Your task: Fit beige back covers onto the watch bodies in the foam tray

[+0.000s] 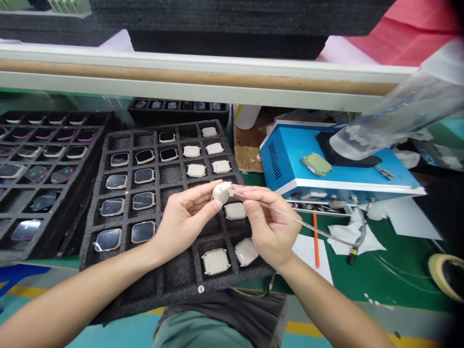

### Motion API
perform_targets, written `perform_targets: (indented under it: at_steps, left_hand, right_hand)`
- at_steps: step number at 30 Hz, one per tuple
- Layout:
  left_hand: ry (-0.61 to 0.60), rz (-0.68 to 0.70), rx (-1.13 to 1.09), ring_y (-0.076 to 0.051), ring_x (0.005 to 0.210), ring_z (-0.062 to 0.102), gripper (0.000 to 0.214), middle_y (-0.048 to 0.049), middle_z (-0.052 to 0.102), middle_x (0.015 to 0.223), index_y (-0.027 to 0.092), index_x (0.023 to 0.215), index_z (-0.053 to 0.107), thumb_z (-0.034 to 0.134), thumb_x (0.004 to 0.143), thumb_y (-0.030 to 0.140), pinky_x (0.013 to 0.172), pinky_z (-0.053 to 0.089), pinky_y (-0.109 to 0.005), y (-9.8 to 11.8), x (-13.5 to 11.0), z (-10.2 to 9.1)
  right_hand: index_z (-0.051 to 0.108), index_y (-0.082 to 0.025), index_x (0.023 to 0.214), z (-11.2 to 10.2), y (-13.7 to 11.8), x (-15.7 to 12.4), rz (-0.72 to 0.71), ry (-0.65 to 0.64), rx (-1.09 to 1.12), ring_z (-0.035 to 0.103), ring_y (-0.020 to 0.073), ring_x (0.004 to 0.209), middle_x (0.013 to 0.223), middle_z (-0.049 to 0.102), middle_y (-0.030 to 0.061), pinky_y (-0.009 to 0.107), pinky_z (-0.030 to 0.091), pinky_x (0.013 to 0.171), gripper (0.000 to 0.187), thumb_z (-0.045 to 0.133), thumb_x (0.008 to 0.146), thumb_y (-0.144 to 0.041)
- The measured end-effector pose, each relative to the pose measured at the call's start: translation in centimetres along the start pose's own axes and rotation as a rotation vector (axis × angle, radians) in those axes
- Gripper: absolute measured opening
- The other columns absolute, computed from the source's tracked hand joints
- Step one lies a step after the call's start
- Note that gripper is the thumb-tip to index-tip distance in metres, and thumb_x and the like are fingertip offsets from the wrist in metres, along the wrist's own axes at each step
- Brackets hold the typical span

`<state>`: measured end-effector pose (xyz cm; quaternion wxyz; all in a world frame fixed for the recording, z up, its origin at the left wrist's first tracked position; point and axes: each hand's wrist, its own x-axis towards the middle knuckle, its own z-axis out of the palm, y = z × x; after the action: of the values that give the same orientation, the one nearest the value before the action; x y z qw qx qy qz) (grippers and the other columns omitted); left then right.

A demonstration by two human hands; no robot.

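Note:
My left hand [188, 210] is closed round a beige watch case [221, 192], thumb on its near side. Against the case's right edge, my right hand [270, 217] pinches the white end of a thin clear tube [308, 225]. That tube runs right across the bench to a dark connector. Beneath both hands lies a black foam tray [181, 286] divided into square pockets. Watches with dark screens [112, 207] fill pockets on its left, and beige watch cases [216, 261] lie back up on its right. Some pockets hold nothing.
At right stands a blue machine [290, 150] carrying a green watch case [317, 164] and a clear cylinder [391, 106]. An orange pen [316, 241], white tissue [357, 237] and tape roll [447, 275] lie nearby. More watch trays [39, 241] sit left. A shelf edge [203, 79] crosses above.

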<state>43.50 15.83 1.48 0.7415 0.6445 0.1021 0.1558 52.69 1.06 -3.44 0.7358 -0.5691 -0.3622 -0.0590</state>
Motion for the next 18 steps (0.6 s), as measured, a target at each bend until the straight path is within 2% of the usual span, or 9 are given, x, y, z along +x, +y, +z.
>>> perform_targets:
  at_steps: [11,18]
  left_hand:
    - [-0.007,-0.006,-0.035,-0.023,0.118,0.076,0.033,-0.0041,0.079,0.125,0.022,0.120,0.080,0.083,0.088,0.016,0.106,0.060,-0.030,-0.21,0.08,-0.08]
    - [-0.011,-0.008,-0.035,-0.024,0.119,0.076,0.033,-0.0047,0.079,0.125,0.022,0.121,0.080,0.083,0.088,0.017,0.108,0.060,-0.033,-0.22,0.07,-0.10]
  right_hand:
    - [0.076,-0.025,0.109,-0.05,0.08,-0.01,0.029,0.002,0.008,0.078,0.0239,0.107,0.109,0.079,0.0066,0.044,0.068,0.093,0.020,0.065,0.099,-0.012]
    - [0.076,-0.024,0.109,0.01,0.12,-0.06,0.036,-0.002,0.013,0.077,0.0244,0.108,0.110,0.079,0.0073,0.045,0.068,0.094,0.019,0.065,0.099,-0.013]
